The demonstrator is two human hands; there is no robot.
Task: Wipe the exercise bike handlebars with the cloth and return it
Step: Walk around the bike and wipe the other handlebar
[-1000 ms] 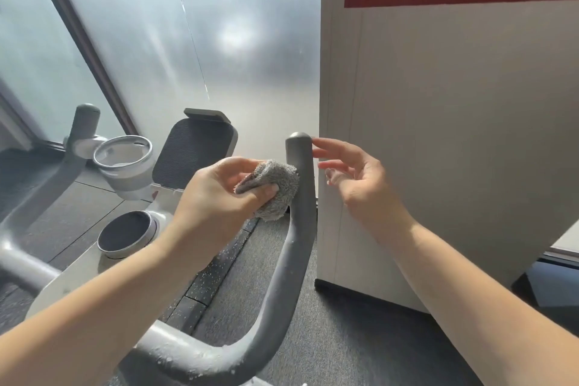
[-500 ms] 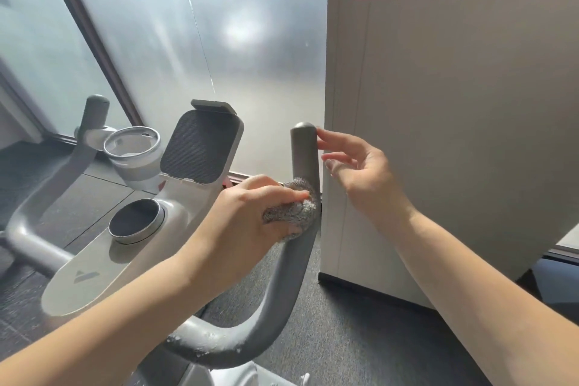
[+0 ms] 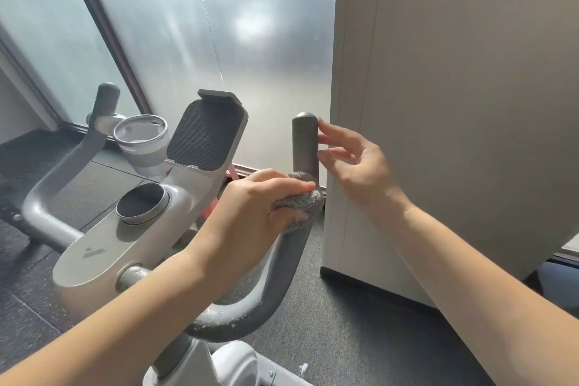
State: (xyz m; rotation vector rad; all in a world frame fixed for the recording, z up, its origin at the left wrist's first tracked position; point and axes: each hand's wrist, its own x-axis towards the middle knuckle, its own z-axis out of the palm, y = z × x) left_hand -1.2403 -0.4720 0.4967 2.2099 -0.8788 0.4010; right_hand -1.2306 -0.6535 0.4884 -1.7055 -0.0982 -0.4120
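Note:
The exercise bike's grey right handlebar (image 3: 304, 141) rises upright in the middle of the head view, curving down to the stem. My left hand (image 3: 250, 216) grips a bunched grey cloth (image 3: 308, 200) wrapped around that bar partway down its upright part. My right hand (image 3: 354, 163) is just right of the bar's top, fingers loosely extended, fingertips touching or nearly touching the grip. The left handlebar (image 3: 94, 135) stands at the far left, untouched.
The white console (image 3: 103, 247) carries a round knob (image 3: 142, 205), a tilted tablet holder (image 3: 206, 131) and a cup holder (image 3: 139, 131). A white partition (image 3: 454, 119) stands close to the right of the bar. Frosted glass lies ahead; dark floor below.
My left hand has slid the cloth down the right handlebar from near its top to the lower part of the upright. My right hand stays by the bar's tip.

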